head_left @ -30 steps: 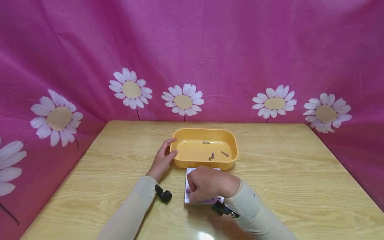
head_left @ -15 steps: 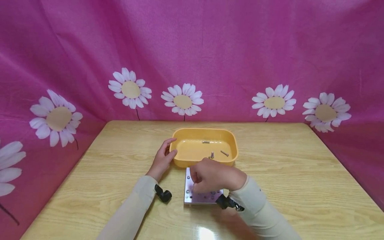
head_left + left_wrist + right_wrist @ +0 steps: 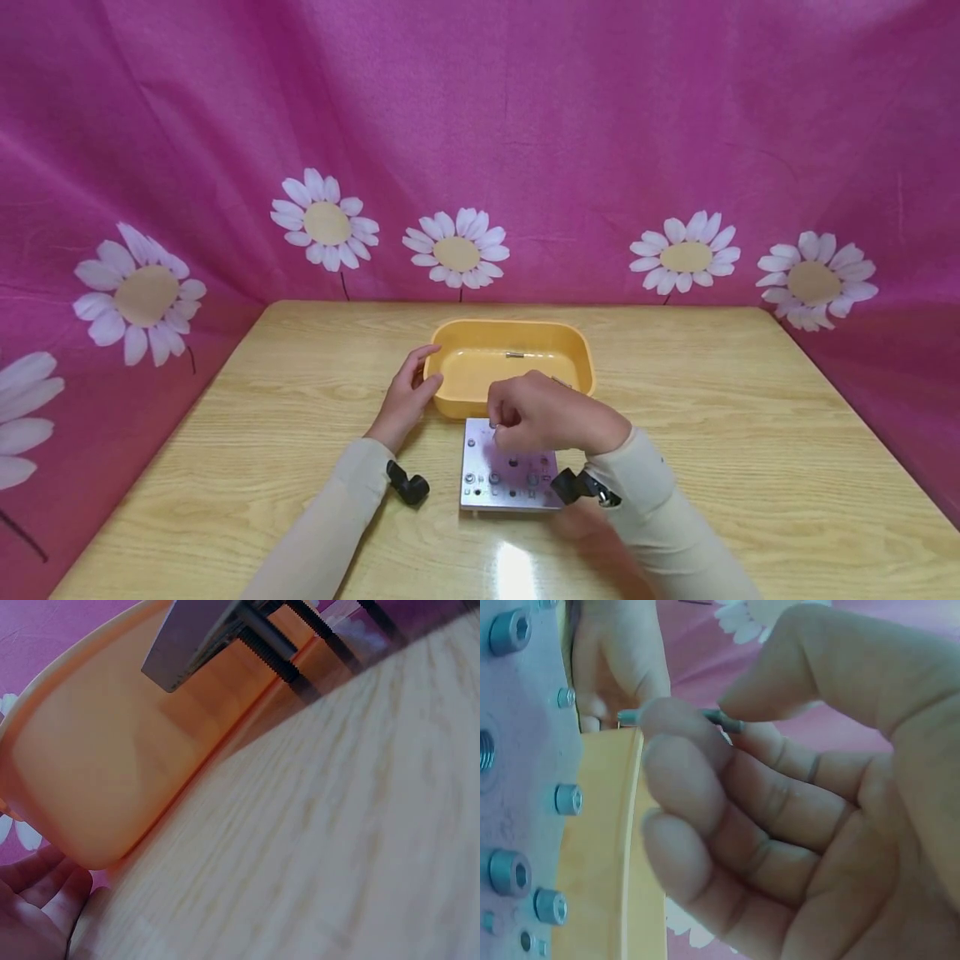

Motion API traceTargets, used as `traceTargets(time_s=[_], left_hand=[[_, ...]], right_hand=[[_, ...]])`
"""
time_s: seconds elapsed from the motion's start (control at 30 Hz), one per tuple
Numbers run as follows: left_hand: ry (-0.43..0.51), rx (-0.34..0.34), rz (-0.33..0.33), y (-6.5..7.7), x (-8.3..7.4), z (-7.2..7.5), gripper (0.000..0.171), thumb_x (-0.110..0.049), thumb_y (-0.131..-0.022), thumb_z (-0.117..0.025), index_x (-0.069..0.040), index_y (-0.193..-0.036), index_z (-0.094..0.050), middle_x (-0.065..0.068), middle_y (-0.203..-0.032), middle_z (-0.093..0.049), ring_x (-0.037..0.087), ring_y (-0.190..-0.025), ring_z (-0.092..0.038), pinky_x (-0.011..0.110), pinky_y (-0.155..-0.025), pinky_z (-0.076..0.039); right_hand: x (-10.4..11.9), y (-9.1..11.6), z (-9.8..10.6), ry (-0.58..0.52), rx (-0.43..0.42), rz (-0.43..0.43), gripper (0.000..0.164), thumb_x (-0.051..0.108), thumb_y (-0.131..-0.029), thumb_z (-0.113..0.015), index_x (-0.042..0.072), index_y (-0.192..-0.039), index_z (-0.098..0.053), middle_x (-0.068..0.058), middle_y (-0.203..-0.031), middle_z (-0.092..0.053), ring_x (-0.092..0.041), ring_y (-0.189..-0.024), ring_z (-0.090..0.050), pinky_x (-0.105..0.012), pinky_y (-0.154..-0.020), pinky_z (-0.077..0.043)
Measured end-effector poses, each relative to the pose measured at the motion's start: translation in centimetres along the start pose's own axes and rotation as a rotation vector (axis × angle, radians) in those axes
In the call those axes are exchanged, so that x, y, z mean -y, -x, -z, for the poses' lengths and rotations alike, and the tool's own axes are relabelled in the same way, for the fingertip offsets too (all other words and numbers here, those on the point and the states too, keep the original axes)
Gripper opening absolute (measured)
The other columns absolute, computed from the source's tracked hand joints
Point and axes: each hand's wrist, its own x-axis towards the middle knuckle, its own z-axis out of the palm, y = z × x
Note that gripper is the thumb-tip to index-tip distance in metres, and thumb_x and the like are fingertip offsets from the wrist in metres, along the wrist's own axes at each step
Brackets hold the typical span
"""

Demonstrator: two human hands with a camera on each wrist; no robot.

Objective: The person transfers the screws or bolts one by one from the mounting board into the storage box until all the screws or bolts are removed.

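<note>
A silver metal plate (image 3: 487,496) stands below the yellow tray (image 3: 457,408), with several socket head screws (image 3: 510,871) seated in its top. Threaded screw ends (image 3: 268,654) stick out beneath it in the left wrist view. My right hand (image 3: 551,417) is over the plate's far part, fingers curled. Between its thumb and fingers it pinches a thin screw (image 3: 630,717), partly hidden by a fingertip. At the tray's left end, my left hand (image 3: 405,400) touches the outer wall with loosely bent fingers and thumb.
Inside the tray lies one loose screw (image 3: 514,355); another screw (image 3: 561,382) shows partly behind my right hand. The wooden table (image 3: 712,400) extends on both sides, up to a pink flowered cloth (image 3: 570,150) at the back.
My right hand has moved away from the plate's near left area, toward the tray and slightly right, uncovering more of the plate's screws. The left hand and tray have stayed nearly still.
</note>
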Motion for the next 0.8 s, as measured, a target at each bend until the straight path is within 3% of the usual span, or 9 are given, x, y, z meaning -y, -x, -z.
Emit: traceTargets(time_s=[0.2,0.5,0.63,0.8], left_hand=[[-0.005,-0.012,-0.009,0.1,-0.1,-0.1,0.044,-0.017,-0.093,-0.057,-0.023,-0.136,-0.050,-0.001,-0.141,-0.046,0.020,-0.129,-0.042,0.035,-0.111,-0.031],[-0.020,-0.009,-0.006,0.2,-0.1,-0.1,0.044,-0.019,-0.092,-0.058,-0.025,-0.135,-0.050,0.001,-0.142,-0.045,0.020,-0.132,-0.039,0.035,-0.113,-0.028],[-0.022,-0.013,-0.004,0.1,-0.2,-0.1,0.044,-0.020,-0.092,-0.058,-0.027,-0.135,-0.050,-0.002,-0.144,-0.043,0.019,-0.131,-0.040,0.035,-0.112,-0.030],[-0.009,-0.009,-0.009,0.2,-0.2,-0.1,0.044,-0.018,-0.092,-0.058,-0.025,-0.135,-0.050,-0.001,-0.144,-0.044,0.020,-0.129,-0.042,0.034,-0.111,-0.031]], right_hand=[[-1.0,-0.2,0.3,-0.012,-0.138,0.047,0.006,0.009,-0.077,-0.064,0.012,-0.080,-0.059,0.010,-0.061,-0.052,-0.002,-0.057,-0.046,-0.020,-0.053,-0.040],[-2.9,-0.5,0.2,-0.130,-0.315,-0.073,0.010,0.006,-0.080,-0.061,0.015,-0.082,-0.056,0.006,-0.070,-0.062,-0.010,-0.062,-0.054,-0.026,-0.056,-0.046],[-4.0,-0.9,0.0,-0.167,-0.360,-0.096,0.011,0.004,-0.081,-0.060,0.014,-0.085,-0.057,0.004,-0.076,-0.064,-0.012,-0.068,-0.059,-0.029,-0.064,-0.050],[-5.2,-1.3,-0.5,-0.208,-0.388,-0.109,0.009,0.003,-0.082,-0.061,0.010,-0.087,-0.059,0.002,-0.078,-0.066,-0.013,-0.069,-0.061,-0.030,-0.063,-0.052]])
